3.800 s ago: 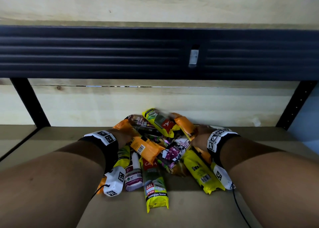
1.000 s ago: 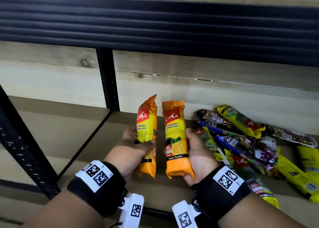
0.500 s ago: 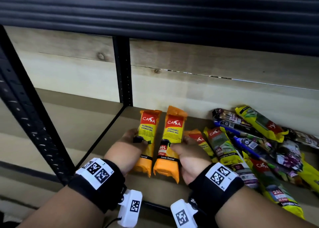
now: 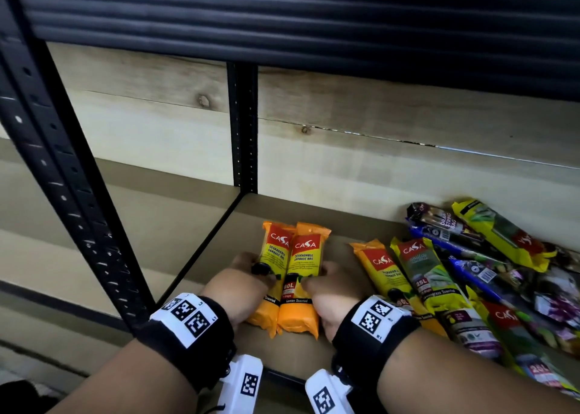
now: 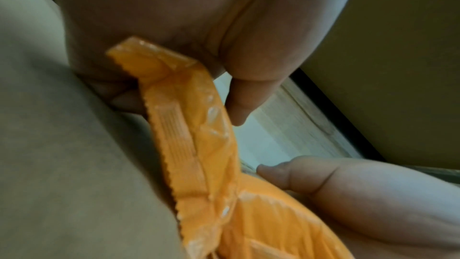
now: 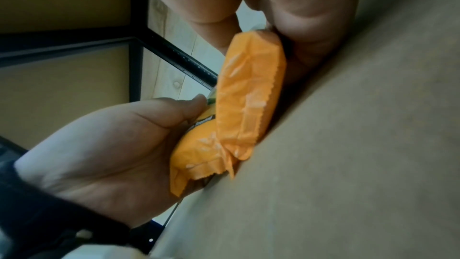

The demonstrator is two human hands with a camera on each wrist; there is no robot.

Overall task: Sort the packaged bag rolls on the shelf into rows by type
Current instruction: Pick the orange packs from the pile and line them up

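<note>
My left hand curls round the left orange pack, thumb over its front; my right hand grips the right orange pack the same way, thumb on the label. The two packs lie side by side, touching along their length, flat on the shelf board, their crimped ends pointing to 12 o'clock. In the left wrist view the orange wrapper runs under my palm, its sawtooth seal toward the camera; in the right wrist view both crimped ends sit against the board.

At about 2 o'clock of my right hand a third orange pack lies alone, just beside a yellow-green 25L pack. Beyond that, toward 3 o'clock, the mixed pile of yellow, blue and dark packs overlaps itself.

At 12 o'clock, behind the pair, the black upright post stands against the pale wooden back panel.
</note>
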